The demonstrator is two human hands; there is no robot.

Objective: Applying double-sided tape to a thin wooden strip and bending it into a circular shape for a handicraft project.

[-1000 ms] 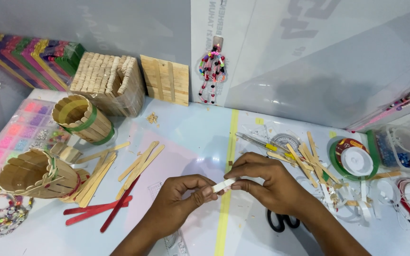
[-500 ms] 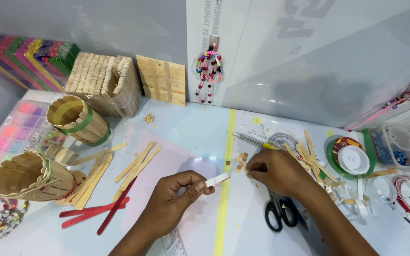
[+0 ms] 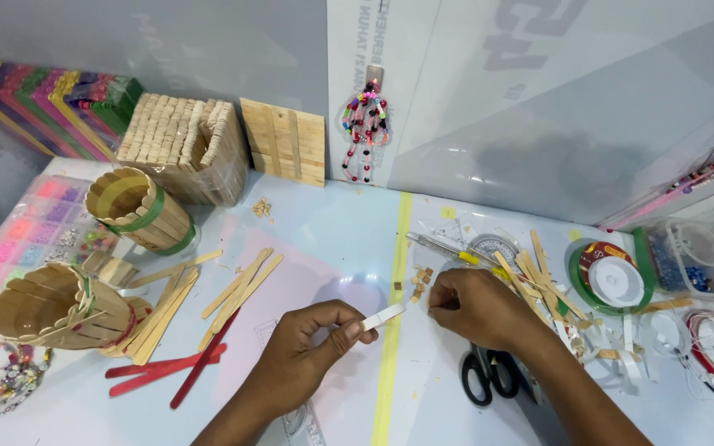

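Pale table (image 3: 332,223): left hand (image 3: 307,359) pinches one white strip (image 3: 384,315); right hand (image 3: 477,306) closed (contents hidden) by three red sticks (image 3: 167,372)

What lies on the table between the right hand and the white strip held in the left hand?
In the head view, only bare table crossed by the yellow tape line separates the right hand from the white strip in the left hand.

Two hands are at work: the left hand (image 3: 303,351) and the right hand (image 3: 477,307). The left hand pinches one white strip (image 3: 383,315). Right by the right hand's fingers lie about seven tiny wood bits (image 3: 419,281). Just under the right hand is one pair of black scissors (image 3: 489,376). To the left of the left hand lie three red sticks (image 3: 167,372). Farther left stand two round stick cups (image 3: 138,206), and past them one square stick box (image 3: 179,144).
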